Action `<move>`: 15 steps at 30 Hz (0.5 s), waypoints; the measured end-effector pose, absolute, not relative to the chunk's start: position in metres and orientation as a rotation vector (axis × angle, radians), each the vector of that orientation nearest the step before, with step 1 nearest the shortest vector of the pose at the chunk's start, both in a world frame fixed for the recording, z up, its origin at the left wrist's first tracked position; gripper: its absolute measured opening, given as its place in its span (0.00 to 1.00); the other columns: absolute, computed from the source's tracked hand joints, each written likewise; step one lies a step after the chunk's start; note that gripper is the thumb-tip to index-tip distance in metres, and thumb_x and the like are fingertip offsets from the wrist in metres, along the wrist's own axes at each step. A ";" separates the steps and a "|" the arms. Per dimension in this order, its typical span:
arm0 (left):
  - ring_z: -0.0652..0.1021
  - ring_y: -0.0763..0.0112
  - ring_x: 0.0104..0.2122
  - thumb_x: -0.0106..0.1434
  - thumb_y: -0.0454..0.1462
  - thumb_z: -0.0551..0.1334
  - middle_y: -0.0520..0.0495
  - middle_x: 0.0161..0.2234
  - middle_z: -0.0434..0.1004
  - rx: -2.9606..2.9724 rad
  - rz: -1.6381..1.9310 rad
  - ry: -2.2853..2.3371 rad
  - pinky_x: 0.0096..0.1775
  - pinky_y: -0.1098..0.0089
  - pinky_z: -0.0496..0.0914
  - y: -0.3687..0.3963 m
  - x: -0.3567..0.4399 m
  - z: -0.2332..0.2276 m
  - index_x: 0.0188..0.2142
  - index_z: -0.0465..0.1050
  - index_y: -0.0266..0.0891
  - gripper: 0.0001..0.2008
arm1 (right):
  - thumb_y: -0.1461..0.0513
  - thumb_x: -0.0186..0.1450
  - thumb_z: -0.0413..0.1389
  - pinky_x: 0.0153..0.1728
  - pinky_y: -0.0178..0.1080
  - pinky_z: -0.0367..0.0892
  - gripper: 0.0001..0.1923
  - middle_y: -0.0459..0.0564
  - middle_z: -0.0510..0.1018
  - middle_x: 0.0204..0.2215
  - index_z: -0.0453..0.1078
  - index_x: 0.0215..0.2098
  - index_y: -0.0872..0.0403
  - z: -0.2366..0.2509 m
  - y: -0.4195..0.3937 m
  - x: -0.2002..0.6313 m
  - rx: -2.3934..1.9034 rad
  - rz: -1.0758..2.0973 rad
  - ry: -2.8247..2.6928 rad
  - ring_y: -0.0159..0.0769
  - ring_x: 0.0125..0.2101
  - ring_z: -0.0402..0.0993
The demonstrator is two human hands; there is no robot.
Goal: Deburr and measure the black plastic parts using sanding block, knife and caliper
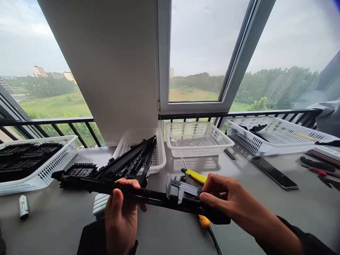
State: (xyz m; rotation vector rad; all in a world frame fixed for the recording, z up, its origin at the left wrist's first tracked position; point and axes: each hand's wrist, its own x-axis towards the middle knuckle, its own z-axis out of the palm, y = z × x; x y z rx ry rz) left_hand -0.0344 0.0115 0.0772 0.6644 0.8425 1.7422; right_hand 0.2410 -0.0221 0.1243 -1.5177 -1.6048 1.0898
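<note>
Grey tabletop (164, 226) under tall windows; railing, green field and trees outside.

Item 1: long black plastic frame (124, 177), held above the table centre. My left hand (120, 212) grips its lower rail at 7 o'clock, thumb on top, fingers wrapped under and hidden.

Item 2: grey caliper (179, 191), jaws set on that rail. My right hand (225, 200), at 4 o'clock, pinches the caliper body; its fingertips are partly hidden behind the rail.

Item 3: yellow-handled tool (196, 176) on the table behind the caliper, mostly covered.

Item 4: white basket (198, 138) at 12 o'clock, another at 2 o'clock (278, 136) holding dark parts, hard to make out.

Item 5: white basket of black parts (39, 166) at 9 o'clock, cut off by the left edge.

Item 6: dark phone (275, 172) at 3 o'clock, pliers (318, 166) beyond it, partly cut off.

Item 7: small white cylinder (23, 206) at 8 o'clock, label unreadable.
</note>
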 end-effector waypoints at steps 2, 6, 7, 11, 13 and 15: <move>0.78 0.72 0.25 0.54 0.55 0.77 0.54 0.33 0.80 0.664 1.723 0.845 0.23 0.73 0.78 0.012 -0.034 0.076 0.38 0.80 0.43 0.23 | 0.44 0.63 0.67 0.27 0.35 0.63 0.23 0.44 0.73 0.26 0.71 0.28 0.53 0.123 -0.020 0.241 -1.500 1.143 -1.551 0.33 0.27 0.67; 0.78 0.71 0.25 0.52 0.55 0.78 0.54 0.32 0.80 0.656 1.726 0.855 0.23 0.73 0.78 0.011 -0.033 0.075 0.38 0.80 0.44 0.24 | 0.44 0.59 0.70 0.25 0.33 0.60 0.25 0.42 0.71 0.25 0.69 0.28 0.53 0.120 -0.018 0.243 -1.495 1.244 -1.482 0.31 0.25 0.65; 0.78 0.71 0.25 0.52 0.56 0.79 0.54 0.32 0.80 0.663 1.732 0.855 0.22 0.73 0.78 0.011 -0.032 0.076 0.38 0.80 0.44 0.24 | 0.44 0.59 0.70 0.24 0.33 0.59 0.25 0.42 0.71 0.25 0.68 0.29 0.53 0.120 -0.018 0.244 -1.499 1.274 -1.470 0.31 0.24 0.65; 0.78 0.70 0.24 0.53 0.56 0.78 0.53 0.31 0.81 0.735 1.733 0.853 0.20 0.74 0.77 0.008 -0.030 0.079 0.38 0.81 0.44 0.23 | 0.45 0.60 0.69 0.26 0.33 0.59 0.23 0.43 0.71 0.27 0.67 0.30 0.52 0.118 -0.017 0.247 -1.481 1.302 -1.493 0.32 0.26 0.65; 0.79 0.69 0.24 0.54 0.56 0.77 0.52 0.30 0.81 0.770 1.728 0.853 0.20 0.74 0.77 0.007 -0.029 0.080 0.37 0.81 0.44 0.22 | 0.47 0.61 0.68 0.28 0.34 0.60 0.21 0.44 0.71 0.28 0.67 0.30 0.52 0.118 -0.016 0.248 -1.466 1.270 -1.527 0.33 0.29 0.65; 0.78 0.69 0.23 0.54 0.56 0.77 0.52 0.30 0.81 0.790 1.724 0.856 0.20 0.74 0.77 0.006 -0.029 0.080 0.37 0.81 0.44 0.22 | 0.48 0.62 0.67 0.30 0.35 0.61 0.20 0.44 0.72 0.29 0.66 0.30 0.52 0.118 -0.016 0.247 -1.454 1.261 -1.541 0.34 0.30 0.65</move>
